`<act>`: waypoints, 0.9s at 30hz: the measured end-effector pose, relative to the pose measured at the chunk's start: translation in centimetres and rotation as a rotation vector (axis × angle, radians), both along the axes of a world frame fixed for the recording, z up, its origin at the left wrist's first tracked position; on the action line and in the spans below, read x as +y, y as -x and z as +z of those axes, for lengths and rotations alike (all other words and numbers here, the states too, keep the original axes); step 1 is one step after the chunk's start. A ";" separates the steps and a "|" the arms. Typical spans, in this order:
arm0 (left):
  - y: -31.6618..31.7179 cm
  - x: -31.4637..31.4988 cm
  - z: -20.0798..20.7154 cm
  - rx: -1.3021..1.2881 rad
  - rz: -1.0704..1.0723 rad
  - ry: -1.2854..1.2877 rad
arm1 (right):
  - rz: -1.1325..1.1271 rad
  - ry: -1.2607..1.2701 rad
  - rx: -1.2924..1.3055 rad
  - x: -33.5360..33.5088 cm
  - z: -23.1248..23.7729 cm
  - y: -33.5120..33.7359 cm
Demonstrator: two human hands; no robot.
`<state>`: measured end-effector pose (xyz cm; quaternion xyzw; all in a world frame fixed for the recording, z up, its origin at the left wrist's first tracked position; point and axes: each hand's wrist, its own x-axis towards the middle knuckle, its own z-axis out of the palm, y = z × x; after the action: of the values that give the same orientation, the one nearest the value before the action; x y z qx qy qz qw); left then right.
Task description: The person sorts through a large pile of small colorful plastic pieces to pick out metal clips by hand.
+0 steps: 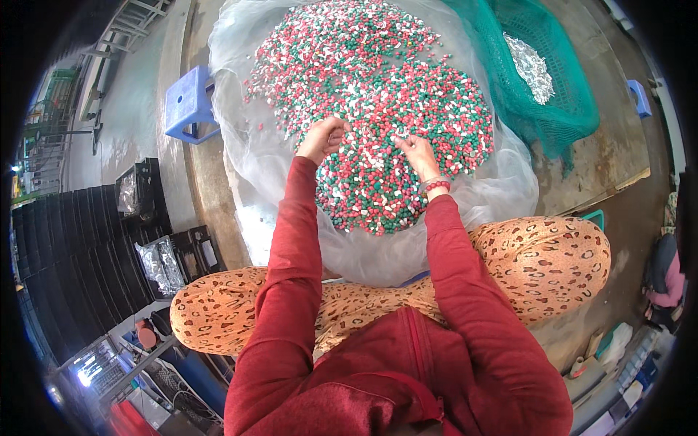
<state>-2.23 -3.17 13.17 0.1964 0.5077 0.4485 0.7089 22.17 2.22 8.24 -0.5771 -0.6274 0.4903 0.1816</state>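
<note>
Head view: heap of red, green, white pellets (378, 109) spread on clear plastic sheet (502, 196), within easy reach ahead of knees. Left hand (322, 138) curled narrow, fingers bunched, seemingly cupping picked pellets. Right hand (418, 154) flat on heap, fingers loosely spread, holding nothing visible. Green net bag (560, 94) beside, blue stool (187, 102) left.

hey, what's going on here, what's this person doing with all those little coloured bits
A seated person in a red jacket is working both hands in a big heap of small red, green and white pieces spread on a clear plastic sheet. The left hand is closed, pinching at the pieces, the right hand rests fingers-down on them. A green net bag with silvery scraps sits behind, a blue stool to the left.
</note>
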 end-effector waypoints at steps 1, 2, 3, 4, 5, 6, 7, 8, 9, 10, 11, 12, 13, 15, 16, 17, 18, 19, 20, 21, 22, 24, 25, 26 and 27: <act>-1.6 0.6 -1.1 -0.011 -0.011 -0.005 | -0.042 -0.013 0.051 0.5 -0.5 -0.7; -4.2 1.1 -2.1 0.829 -0.160 0.040 | -0.080 -0.024 0.101 0.8 -0.9 -1.5; -5.2 0.4 -3.1 1.680 -0.295 0.110 | -0.187 0.639 0.639 0.5 1.7 -2.2; -5.8 0.8 -3.4 1.634 -0.327 0.127 | -0.202 0.692 0.748 0.6 2.3 -2.5; -6.1 0.8 -3.6 1.631 -0.326 0.125 | -0.217 0.743 0.857 0.6 2.8 -2.8; -6.4 0.7 -3.9 1.660 -0.324 0.099 | -0.273 0.725 1.080 0.9 3.6 -3.9; -6.6 0.9 -4.2 1.690 -0.320 0.067 | -0.253 0.706 1.150 1.4 3.9 -4.5; -6.6 1.2 -4.5 1.700 -0.327 0.047 | -0.259 0.660 1.142 1.7 4.1 -5.1; -6.5 1.1 -4.8 1.700 -0.324 0.042 | -0.264 0.615 1.135 1.9 4.2 -5.5; -6.5 1.3 -4.9 1.677 -0.344 0.051 | -0.266 0.607 1.135 2.0 4.4 -5.8; -6.3 1.4 -5.1 1.655 -0.365 0.061 | -0.268 0.600 1.095 2.1 4.5 -5.9; -5.8 0.6 -5.3 1.633 -0.387 -0.009 | -0.269 0.594 1.056 2.1 4.4 -5.9; -5.0 0.6 -5.2 1.634 -0.387 -0.013 | -0.259 0.581 1.069 1.9 4.5 -5.6; -2.8 -0.1 -5.1 1.306 -0.374 -0.043 | -0.220 0.618 1.115 1.5 4.2 -4.4; -2.2 -0.4 -4.6 1.106 -0.157 -0.135 | -0.223 0.619 1.118 1.6 3.8 -4.4; -0.5 -0.9 -4.8 1.114 -0.158 -0.128 | -0.241 0.658 1.229 1.6 3.3 -3.9; 1.5 -1.1 -4.7 0.435 -0.043 -0.050 | -0.260 0.695 1.341 1.5 2.8 -3.3; 2.7 -0.9 -4.8 -0.245 0.070 0.023 | -0.257 0.696 1.351 1.4 2.6 -2.8; 1.0 -0.3 -4.0 -0.141 0.138 0.016 | -0.313 0.795 1.515 1.5 2.1 -3.0; -0.3 0.6 -3.0 -0.154 0.120 0.011 | -0.369 0.884 1.682 1.7 1.7 -3.2; -2.0 1.7 -1.8 -0.078 0.112 0.018 | -0.407 0.899 1.724 2.2 1.0 -3.9; -4.4 2.2 -3.3 0.054 0.241 0.180 | -0.581 0.859 1.777 1.5 -1.2 -5.1; -2.9 2.0 -5.9 0.019 0.245 0.127 | -0.633 0.973 1.865 0.5 -2.3 -4.0; -2.4 2.7 -6.9 0.464 0.008 0.027 | -0.567 0.831 1.786 -1.6 -3.8 -2.0; -1.6 2.8 -7.9 1.014 -0.353 -0.113 | -0.535 0.656 1.682 -2.5 -5.2 -1.4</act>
<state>-0.58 -0.41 5.23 0.5086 0.7205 0.1981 0.4278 23.58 -0.30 3.06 -0.1811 0.0324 0.8403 0.5100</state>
